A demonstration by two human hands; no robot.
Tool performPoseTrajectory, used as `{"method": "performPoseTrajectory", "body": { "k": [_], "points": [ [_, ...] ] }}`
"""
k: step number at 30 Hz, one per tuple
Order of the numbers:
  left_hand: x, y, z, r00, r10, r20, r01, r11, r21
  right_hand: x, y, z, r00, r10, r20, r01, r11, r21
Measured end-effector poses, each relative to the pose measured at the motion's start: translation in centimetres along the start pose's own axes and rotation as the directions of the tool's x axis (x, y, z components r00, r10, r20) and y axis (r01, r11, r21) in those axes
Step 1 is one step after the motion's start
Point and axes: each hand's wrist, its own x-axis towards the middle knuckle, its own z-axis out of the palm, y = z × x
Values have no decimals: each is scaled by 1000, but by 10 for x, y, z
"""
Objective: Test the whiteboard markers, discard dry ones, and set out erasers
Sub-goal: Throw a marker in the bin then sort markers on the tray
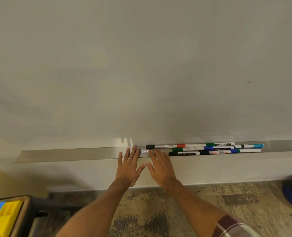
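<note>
Capped markers (pixel 208 148) lie end-to-end in three rows on the ledge (pixel 73 153); mixed colours.

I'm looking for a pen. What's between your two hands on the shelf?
One marker lies along the tray, showing in the gap between the left hand and the right hand. The head view shows this.

On the metal tray (pixel 73 153) below the whiteboard (pixel 141 65), one marker (pixel 143 151) lies at mid-tray. The left grip (pixel 129 168) and right grip (pixel 161 168) lie side by side, straight fingers laid across it. Further right along the tray sits a cluster of markers (pixel 210 148).
</note>
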Motion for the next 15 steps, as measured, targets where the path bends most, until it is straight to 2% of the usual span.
{"method": "performPoseTrajectory", "body": {
  "k": [2,5,9,15],
  "points": [
    [-1,0,-1,999,21,-31,-21,1000,2,5,-4,-2,999,39,-35,-39,999,-4],
    [-3,1,-8,1000,1,6,-1,1000,-5,15,-6,-1,997,47,-58,-46,999,16],
    [-3,0,-11,999,-14,43,13,1000,9,26,-6,2,1000,16,1,-16,1000,10],
    [-3,0,-20,996,-16,91,15,1000,11,35,-5,-2,998,66,9,-66,998,20]
  ]
}}
